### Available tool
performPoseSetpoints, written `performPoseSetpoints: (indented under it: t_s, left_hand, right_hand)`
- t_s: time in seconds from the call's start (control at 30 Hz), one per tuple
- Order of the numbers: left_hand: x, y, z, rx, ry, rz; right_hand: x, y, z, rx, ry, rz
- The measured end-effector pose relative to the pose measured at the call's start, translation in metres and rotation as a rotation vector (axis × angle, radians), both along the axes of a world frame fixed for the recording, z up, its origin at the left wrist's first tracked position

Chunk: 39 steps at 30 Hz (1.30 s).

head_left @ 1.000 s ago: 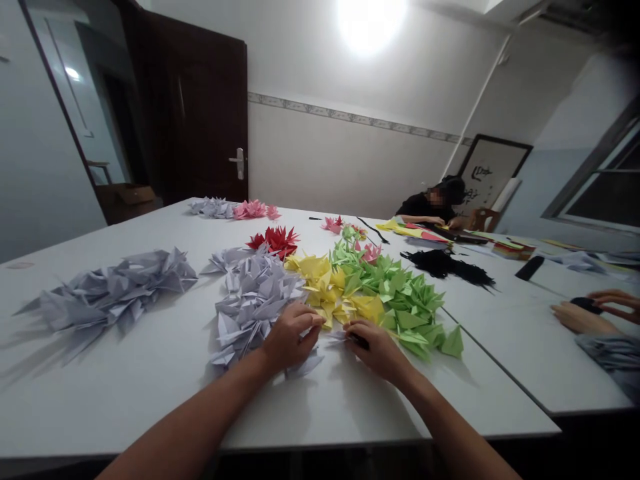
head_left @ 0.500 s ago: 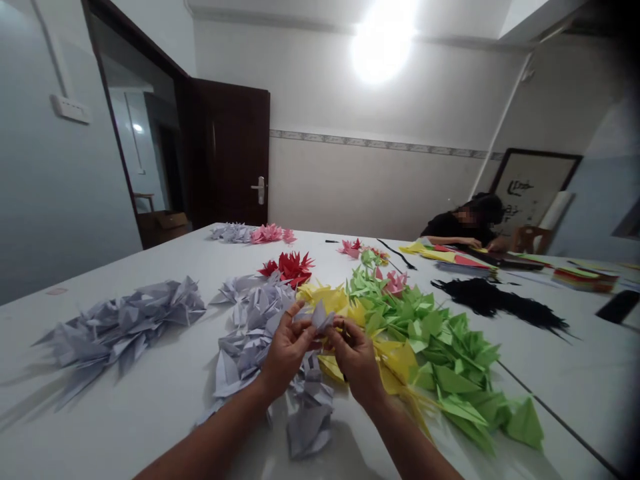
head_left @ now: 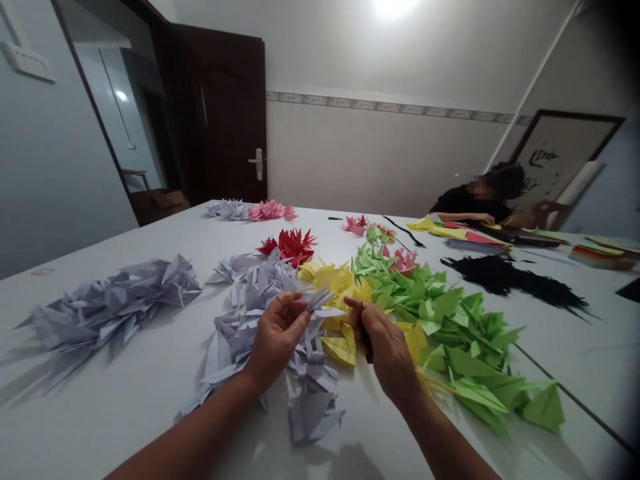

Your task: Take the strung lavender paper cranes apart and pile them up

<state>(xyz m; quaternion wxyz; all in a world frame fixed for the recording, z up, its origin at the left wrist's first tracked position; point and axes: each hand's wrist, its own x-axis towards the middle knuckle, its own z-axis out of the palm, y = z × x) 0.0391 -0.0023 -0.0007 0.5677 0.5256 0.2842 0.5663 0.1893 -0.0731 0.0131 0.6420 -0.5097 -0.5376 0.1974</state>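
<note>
One pointed pale-grey folded-paper piece (head_left: 323, 304), pinched in your left hand (head_left: 280, 328), could crease if squeezed, while your right hand (head_left: 384, 341) curls around a dark, half-hidden object (head_left: 369, 351), well short of the white table's (head_left: 65, 417) far edge.

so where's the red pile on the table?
Head view, slightly left of centre: the red pile lies beyond the left hand, just behind the middle grey pile and the yellow pile.

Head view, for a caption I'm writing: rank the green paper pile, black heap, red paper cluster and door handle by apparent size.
Largest: green paper pile
Black heap
Red paper cluster
Smallest: door handle
</note>
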Motion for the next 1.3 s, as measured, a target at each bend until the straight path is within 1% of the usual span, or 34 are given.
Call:
performPoseSetpoints:
  t_s: [0.13,0.3,0.43,0.5,0.63,0.7,0.77,0.87,1.0,1.2,1.3]
  left_hand:
    - [0.001,-0.004,-0.001,0.051,0.062,-0.016]
    - [0.000,-0.004,-0.008,0.176,0.133,0.003]
    - [-0.002,-0.003,-0.010,0.193,0.158,0.035]
    - [-0.002,-0.004,-0.008,0.175,0.158,0.023]
    - [-0.001,-0.009,0.002,0.088,0.109,-0.028]
    - [-0.001,-0.011,0.006,0.056,0.081,-0.038]
    - [-0.001,-0.012,0.008,0.032,0.061,-0.047]
    - [0.000,-0.012,0.008,0.001,0.044,-0.040]
    - [0.002,-0.013,0.008,0.032,0.057,-0.035]
    - [0.004,-0.019,0.011,0.045,0.081,-0.100]
    - [0.003,-0.019,0.010,0.048,0.088,-0.096]
  right_hand:
    - [0.000,-0.005,0.003,0.102,-0.278,-0.092]
    - [0.002,-0.007,0.002,0.242,-0.496,-0.127]
    - [0.002,-0.007,0.006,0.357,-0.568,-0.172]
    - [0.003,-0.007,0.006,0.373,-0.577,-0.159]
    - [0.005,-0.004,0.001,0.298,-0.657,-0.049]
    - [0.005,-0.003,-0.003,0.233,-0.676,-0.033]
    - [0.005,-0.001,-0.006,0.192,-0.681,-0.050]
    - [0.002,-0.001,-0.007,0.170,-0.727,-0.084]
    - [-0.002,-0.004,-0.006,0.101,-0.800,-0.125]
    - [-0.005,-0.005,-0.006,-0.013,-0.853,-0.124]
    - [-0.005,-0.004,-0.005,-0.047,-0.872,-0.120]
